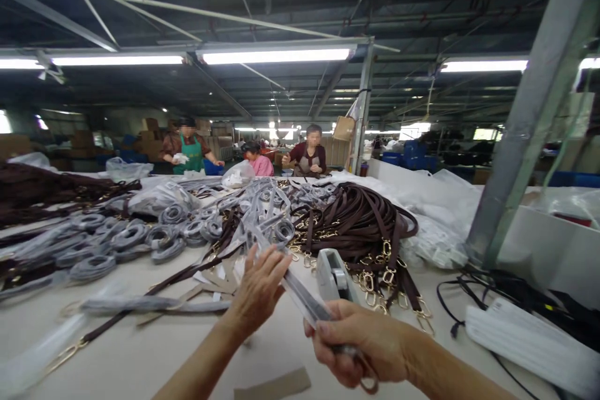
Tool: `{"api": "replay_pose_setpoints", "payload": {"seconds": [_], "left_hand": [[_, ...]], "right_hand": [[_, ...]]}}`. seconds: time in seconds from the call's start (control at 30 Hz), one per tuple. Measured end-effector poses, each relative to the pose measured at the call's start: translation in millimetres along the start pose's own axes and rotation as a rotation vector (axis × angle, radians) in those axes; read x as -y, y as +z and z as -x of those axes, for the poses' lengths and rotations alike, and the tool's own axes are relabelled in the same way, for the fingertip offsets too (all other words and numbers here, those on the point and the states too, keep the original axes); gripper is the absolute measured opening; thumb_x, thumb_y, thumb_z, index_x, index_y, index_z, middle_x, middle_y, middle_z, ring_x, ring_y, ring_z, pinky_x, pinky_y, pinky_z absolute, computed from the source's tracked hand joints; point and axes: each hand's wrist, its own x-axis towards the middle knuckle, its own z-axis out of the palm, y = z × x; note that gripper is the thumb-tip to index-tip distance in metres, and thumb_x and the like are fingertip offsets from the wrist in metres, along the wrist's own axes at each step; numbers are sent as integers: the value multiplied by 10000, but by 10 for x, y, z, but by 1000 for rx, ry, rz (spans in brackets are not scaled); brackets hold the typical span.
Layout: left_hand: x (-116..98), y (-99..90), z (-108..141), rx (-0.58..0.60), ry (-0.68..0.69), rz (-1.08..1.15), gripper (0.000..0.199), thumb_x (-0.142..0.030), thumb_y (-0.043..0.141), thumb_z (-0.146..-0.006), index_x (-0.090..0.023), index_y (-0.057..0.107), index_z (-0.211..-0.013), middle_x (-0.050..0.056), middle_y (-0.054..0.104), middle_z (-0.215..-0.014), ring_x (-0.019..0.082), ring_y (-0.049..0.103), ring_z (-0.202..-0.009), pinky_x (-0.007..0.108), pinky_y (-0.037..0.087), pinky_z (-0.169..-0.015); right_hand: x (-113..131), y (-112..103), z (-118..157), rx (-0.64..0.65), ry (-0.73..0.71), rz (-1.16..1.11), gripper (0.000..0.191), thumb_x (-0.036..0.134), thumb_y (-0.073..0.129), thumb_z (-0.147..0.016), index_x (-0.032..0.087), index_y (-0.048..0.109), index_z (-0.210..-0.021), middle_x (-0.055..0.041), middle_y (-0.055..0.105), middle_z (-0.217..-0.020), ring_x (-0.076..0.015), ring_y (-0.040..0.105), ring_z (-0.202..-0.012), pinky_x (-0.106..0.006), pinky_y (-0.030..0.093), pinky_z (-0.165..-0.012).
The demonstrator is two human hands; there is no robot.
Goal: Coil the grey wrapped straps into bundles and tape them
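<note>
My right hand (360, 340) is closed around one end of a strap in a clear plastic sleeve (302, 294), which stretches away toward the pile ahead. Fingers stretched out, my left hand (257, 284) lies against the far part of this sleeved strap; its palm side is hidden. A grey tape dispenser (330, 272) stands just beyond my right hand. To its left and behind, coiled straps in plastic (129, 235) cover the table. A heap of dark brown straps (356, 219) with gold-coloured clasps (370, 281) rises behind the dispenser.
Brown paper strips (276, 384) lie on the white table (187, 362). At right are a white power strip (534, 337), black cables (445, 300) and a metal post (510, 112). Clear plastic bags (435, 240) sit beyond the straps. Several people (307, 153) are across the table.
</note>
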Motion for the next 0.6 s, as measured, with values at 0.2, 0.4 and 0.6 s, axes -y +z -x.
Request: {"api": "replay_pose_setpoints", "payload": {"seconds": [0.2, 0.4, 0.6], "left_hand": [[-224, 166, 10, 162, -103, 404, 303, -278, 375, -949, -205, 505, -684, 5, 581, -657, 146, 550, -632, 238, 430, -624], [-545, 247, 154, 191, -334, 1015, 404, -547, 422, -907, -211, 454, -686, -44, 422, -552, 109, 376, -471, 234, 309, -466], [-627, 371, 322, 350, -430, 1199, 475, -674, 516, -779, -209, 468, -697, -82, 363, -458, 77, 295, -376, 214, 188, -366]], "right_hand": [[191, 148, 127, 77, -461, -324, 287, 328, 818, -751, 170, 669, -938, 66, 497, -618, -6, 323, -435, -120, 273, -412], [451, 148, 0, -207, -693, -345, 356, 305, 877, -657, 163, 672, -912, 44, 499, -705, -25, 325, -490, -122, 229, -390], [477, 146, -179, -474, -841, -248, 408, 390, 887, -611, 183, 663, -882, 33, 528, -700, -40, 275, -465, -143, 178, -360]]}}
